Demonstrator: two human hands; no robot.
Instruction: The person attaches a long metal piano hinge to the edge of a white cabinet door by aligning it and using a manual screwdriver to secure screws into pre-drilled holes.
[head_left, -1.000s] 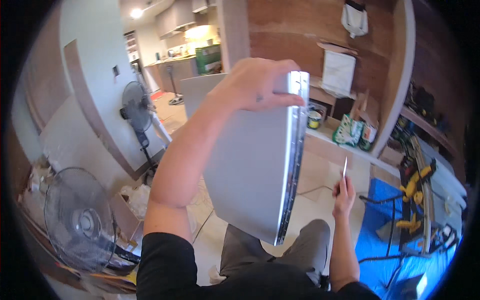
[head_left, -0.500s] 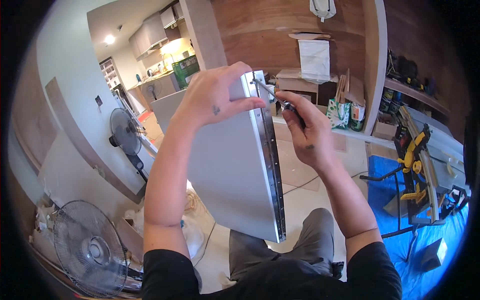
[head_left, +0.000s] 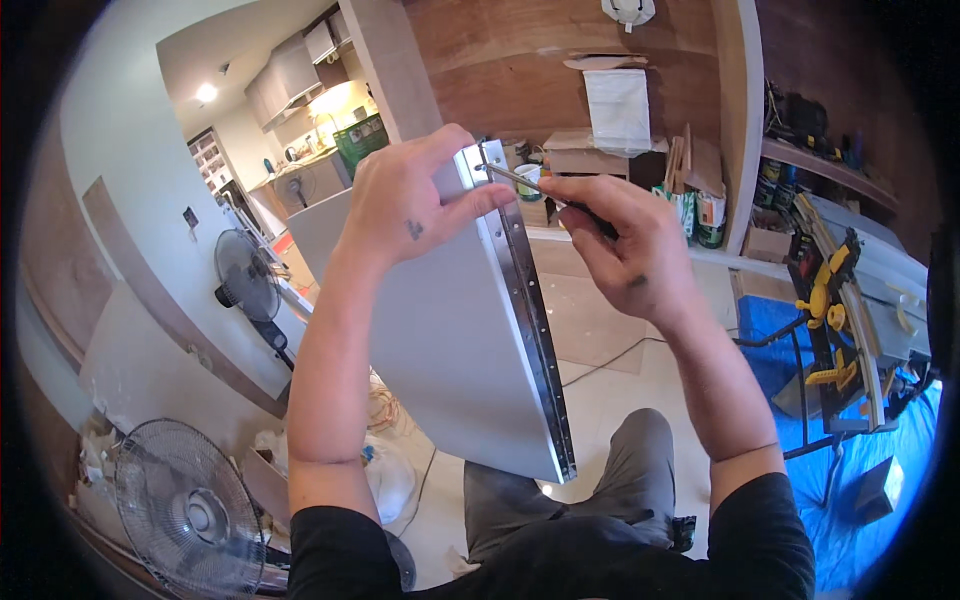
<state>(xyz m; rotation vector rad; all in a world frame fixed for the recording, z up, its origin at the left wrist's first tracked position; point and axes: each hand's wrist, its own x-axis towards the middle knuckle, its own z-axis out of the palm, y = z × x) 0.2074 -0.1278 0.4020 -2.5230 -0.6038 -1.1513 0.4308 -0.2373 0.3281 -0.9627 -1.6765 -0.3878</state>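
Note:
A large white panel [head_left: 440, 340] stands tilted in front of me, its lower end near my legs. Along its right-hand edge runs a long dark metal strip [head_left: 527, 310] with a row of holes. My left hand [head_left: 405, 205] grips the panel's upper end, fingers over the top and thumb along the edge. In my right hand [head_left: 635, 250] is a screwdriver [head_left: 522, 181], its shaft pointing left and its tip at the strip's upper end. My right fingers are wrapped round the handle and hide much of it.
Two fans stand at the left, one low and near [head_left: 195, 508], one farther back [head_left: 248, 275]. On the right, a stand with yellow clamps [head_left: 828, 300] rests over a blue sheet [head_left: 775, 318]. A cable [head_left: 610, 358] crosses the floor. Behind are wooden shelves [head_left: 830, 180] with containers.
The panel's top and my left hand have shifted slightly left in view. My right hand has moved right and a little down, and the screwdriver lies flatter, its tip still at the strip's top.

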